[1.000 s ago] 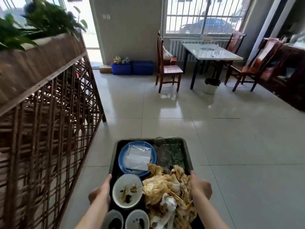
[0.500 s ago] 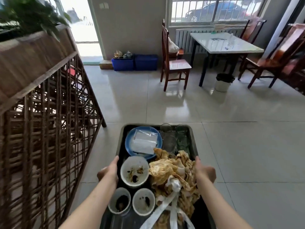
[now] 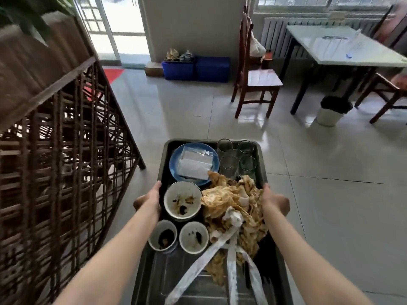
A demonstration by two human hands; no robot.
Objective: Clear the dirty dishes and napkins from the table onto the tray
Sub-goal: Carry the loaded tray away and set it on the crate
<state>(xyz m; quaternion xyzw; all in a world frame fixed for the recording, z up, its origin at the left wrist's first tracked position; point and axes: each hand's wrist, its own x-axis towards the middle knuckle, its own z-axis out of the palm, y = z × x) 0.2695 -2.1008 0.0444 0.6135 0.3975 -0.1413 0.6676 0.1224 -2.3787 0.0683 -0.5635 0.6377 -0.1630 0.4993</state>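
While the left hand [image 3: 148, 201] and right hand [image 3: 275, 202] grip its 2 long rims, fingers curled under, the tray [image 3: 263, 170] hangs above the floor [image 3: 330, 205], carrying 3 bowls [image 3: 182, 200], 4 glasses [image 3: 229, 164], soiled napkins [image 3: 233, 208].

- One tray [image 3: 262, 155], carried by two hands: left [image 3: 148, 200], right [image 3: 275, 201].
- One blue plate [image 3: 174, 164].
- Three dirty white bowls: one larger [image 3: 182, 200], two small [image 3: 163, 235] [image 3: 193, 237].
- Four glasses [image 3: 224, 145] [image 3: 246, 147] [image 3: 229, 165] [image 3: 248, 165].
- One heap of stained napkins [image 3: 233, 201].
- Two blue crates [image 3: 178, 70] [image 3: 212, 69].
- One table [image 3: 330, 47].
- One bin [image 3: 332, 111].
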